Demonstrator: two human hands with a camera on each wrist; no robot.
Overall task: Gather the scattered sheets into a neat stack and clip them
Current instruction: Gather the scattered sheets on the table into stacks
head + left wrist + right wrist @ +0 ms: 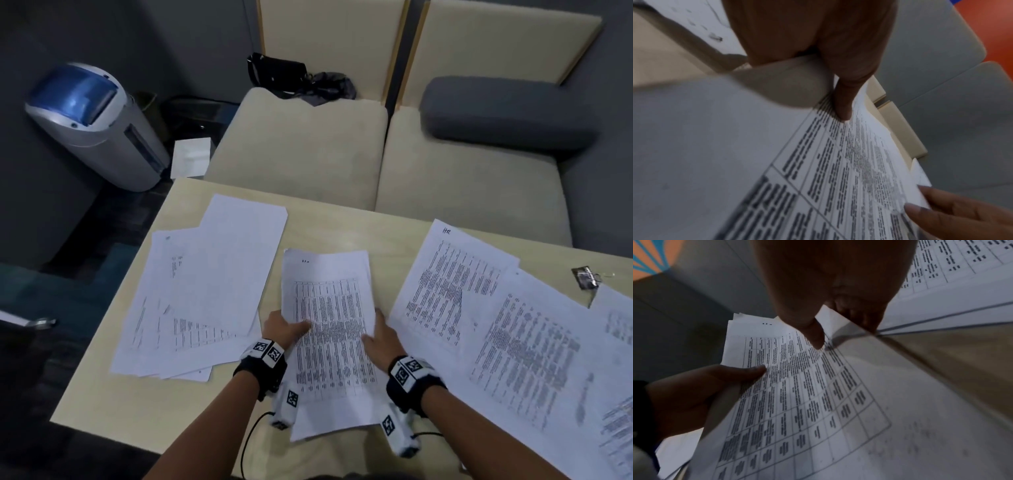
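A small stack of printed sheets is held above the middle of the table, between both hands. My left hand grips its left edge, thumb on top. My right hand grips its right edge, thumb on the print. The stack is bowed and its far corners are uneven. Several mostly blank sheets lie fanned at the left of the table. More printed sheets lie overlapped at the right. A dark binder clip rests near the table's far right edge.
The light wooden table has beige seat cushions behind it. A grey bolster and a black bag lie on the seats. A silver and blue bin stands on the floor at the left.
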